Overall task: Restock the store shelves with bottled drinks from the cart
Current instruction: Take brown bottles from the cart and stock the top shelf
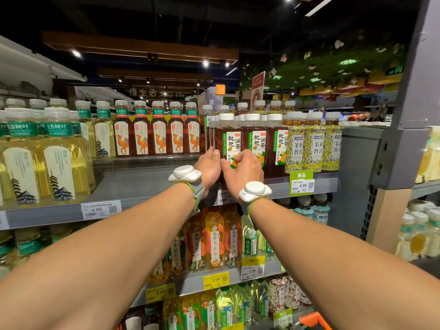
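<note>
A dark brown loquat tea bottle [226, 136] with a white cap and a white-and-green label stands at the front of the top shelf [147, 186]. My left hand [209, 166] grips its lower left side, fingers wrapped round it. My right hand [242, 170] is curled against its lower front and right side, covering part of the label. More of the same tea bottles [256, 136] stand beside and behind it. Both wrists wear white sensor bands.
Red-brown camel-label bottles [158, 134] stand left of a bare stretch of shelf. Pale green tea bottles [59, 158] fill the far left, yellow floral bottles [312, 144] the right. Lower shelves hold more drinks. A grey upright [392, 151] bounds the right. An orange cart edge [314, 317] shows below.
</note>
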